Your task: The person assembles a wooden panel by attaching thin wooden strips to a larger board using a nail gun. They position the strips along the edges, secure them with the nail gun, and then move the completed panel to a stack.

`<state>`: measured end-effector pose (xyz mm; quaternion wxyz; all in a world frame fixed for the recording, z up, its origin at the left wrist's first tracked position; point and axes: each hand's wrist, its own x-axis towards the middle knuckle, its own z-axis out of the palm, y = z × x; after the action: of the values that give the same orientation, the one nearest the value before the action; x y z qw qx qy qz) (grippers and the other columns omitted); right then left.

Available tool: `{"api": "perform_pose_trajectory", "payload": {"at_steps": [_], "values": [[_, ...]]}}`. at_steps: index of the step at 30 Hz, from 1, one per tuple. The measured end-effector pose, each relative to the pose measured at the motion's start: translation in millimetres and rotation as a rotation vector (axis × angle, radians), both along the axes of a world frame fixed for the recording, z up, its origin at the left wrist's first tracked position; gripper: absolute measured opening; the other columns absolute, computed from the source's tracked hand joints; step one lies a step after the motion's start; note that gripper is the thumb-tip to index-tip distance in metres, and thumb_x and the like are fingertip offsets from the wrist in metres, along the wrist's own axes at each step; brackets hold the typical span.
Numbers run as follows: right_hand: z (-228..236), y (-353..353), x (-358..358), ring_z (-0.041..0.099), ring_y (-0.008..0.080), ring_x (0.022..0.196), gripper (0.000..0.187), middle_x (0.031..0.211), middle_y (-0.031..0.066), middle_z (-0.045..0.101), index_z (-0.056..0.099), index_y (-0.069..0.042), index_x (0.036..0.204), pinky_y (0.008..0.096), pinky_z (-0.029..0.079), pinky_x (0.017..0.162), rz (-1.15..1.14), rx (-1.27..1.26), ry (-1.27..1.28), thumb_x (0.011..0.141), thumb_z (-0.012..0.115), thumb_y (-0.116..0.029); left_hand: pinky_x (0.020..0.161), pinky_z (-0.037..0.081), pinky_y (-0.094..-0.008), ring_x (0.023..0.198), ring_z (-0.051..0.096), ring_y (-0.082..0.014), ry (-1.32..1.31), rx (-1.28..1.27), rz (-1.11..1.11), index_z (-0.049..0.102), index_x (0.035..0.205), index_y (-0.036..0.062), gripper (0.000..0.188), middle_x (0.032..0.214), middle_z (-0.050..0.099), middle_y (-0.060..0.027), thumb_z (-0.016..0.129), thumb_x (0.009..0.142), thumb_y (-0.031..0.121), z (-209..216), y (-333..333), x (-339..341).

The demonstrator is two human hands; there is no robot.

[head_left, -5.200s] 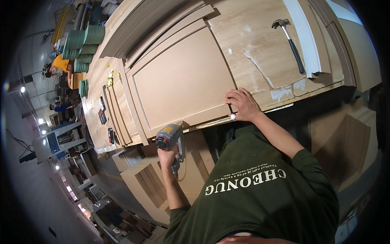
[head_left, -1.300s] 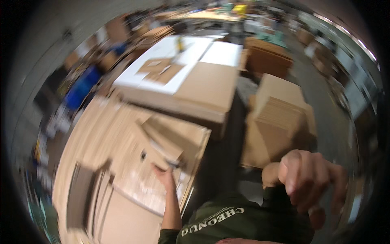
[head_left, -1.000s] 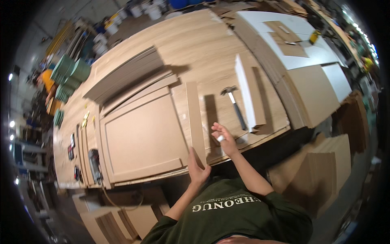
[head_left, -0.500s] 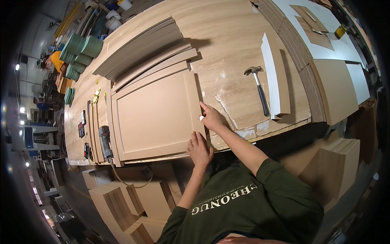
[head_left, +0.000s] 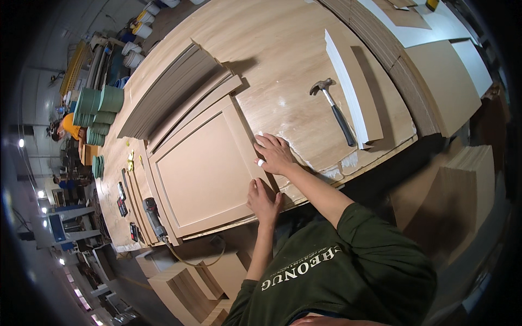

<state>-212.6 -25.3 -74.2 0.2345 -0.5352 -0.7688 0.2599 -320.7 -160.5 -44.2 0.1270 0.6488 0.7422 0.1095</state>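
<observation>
A framed tan panel (head_left: 201, 165) lies on the workbench in front of me, with raised strips around its flat middle. My left hand (head_left: 264, 202) rests at its near right corner, fingers bent and thumb apart, holding nothing. Farther along the same right edge is my right hand (head_left: 276, 156), its fingers spread over the edge strip and the bench beside it. White tape wraps one of its fingers. A nail gun (head_left: 154, 218) with a hose lies by the panel's left side. To the right of my hands lies a claw hammer (head_left: 335, 111).
Beyond the panel stands a stack of thin brown strips (head_left: 174, 89). A white-edged strip stack (head_left: 350, 87) lies past the hammer. Green rolls (head_left: 92, 108) stand at the far left, near a person in orange (head_left: 69, 127). Stacked boards (head_left: 187, 290) sit below the bench's front edge.
My right hand has opened from a pointing pose and lies flatter on the panel's edge. The left hand's fingers have bent more. The whole view has turned and shifted a little.
</observation>
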Motion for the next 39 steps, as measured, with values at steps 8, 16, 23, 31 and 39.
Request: {"api": "perform_pose_trajectory", "payload": {"at_steps": [8, 16, 23, 31, 39], "values": [[-7, 2, 6, 0.025, 0.0229, 0.139, 0.052, 0.144, 0.0058, 0.040, 0.057, -0.008, 0.127, 0.0430, 0.017, 0.113, -0.011, 0.066, 0.016, 0.085, 0.057, -0.039, 0.098, 0.039, -0.0421, 0.116, 0.047, -0.0360, -0.607, 0.174, 0.184, 0.048, 0.130, -0.0021, 0.064, 0.124, 0.046, -0.0223, 0.075, 0.078, 0.024, -39, 89, -48], [11, -28, 16, 0.022, 0.0243, 0.141, 0.057, 0.141, 0.0074, 0.043, 0.056, -0.006, 0.128, 0.0459, 0.012, 0.116, 0.081, -0.105, -0.039, 0.081, 0.062, -0.038, 0.092, 0.042, -0.0471, 0.111, 0.048, -0.0408, -0.059, 0.214, 0.243, 0.053, 0.126, -0.0006, 0.079, 0.121, 0.046, -0.0266, 0.075, 0.069, 0.050, -37, 213, -35], [3, -25, 19, 0.015, 0.0267, 0.144, 0.060, 0.145, 0.0095, 0.039, 0.054, -0.004, 0.129, 0.0474, 0.008, 0.117, 0.146, -0.158, 0.027, 0.082, 0.062, -0.039, 0.091, 0.044, -0.0444, 0.109, 0.050, -0.0372, 0.016, 0.195, 0.335, 0.056, 0.126, 0.0005, 0.073, 0.121, 0.046, -0.0212, 0.076, 0.070, 0.042, -41, 232, -25], [8, -21, 18, 0.016, 0.0266, 0.144, 0.057, 0.145, 0.0092, 0.039, 0.056, -0.003, 0.128, 0.0474, 0.008, 0.117, 0.170, -0.184, 0.029, 0.083, 0.061, -0.037, 0.086, 0.046, -0.0461, 0.105, 0.052, -0.0370, -0.003, 0.244, 0.311, 0.056, 0.122, 0.0014, 0.069, 0.117, 0.048, -0.0198, 0.077, 0.068, 0.038, -45, 236, -36], [14, -19, 21, 0.015, 0.0247, 0.145, 0.059, 0.146, 0.0084, 0.038, 0.054, -0.004, 0.130, 0.0466, 0.007, 0.117, 0.186, -0.211, -0.020, 0.080, 0.061, -0.033, 0.081, 0.048, -0.0449, 0.096, 0.057, -0.0340, 0.031, 0.239, 0.335, 0.059, 0.112, -0.0016, 0.063, 0.112, 0.050, -0.0160, 0.080, 0.066, 0.038, -39, 240, -29]]}}
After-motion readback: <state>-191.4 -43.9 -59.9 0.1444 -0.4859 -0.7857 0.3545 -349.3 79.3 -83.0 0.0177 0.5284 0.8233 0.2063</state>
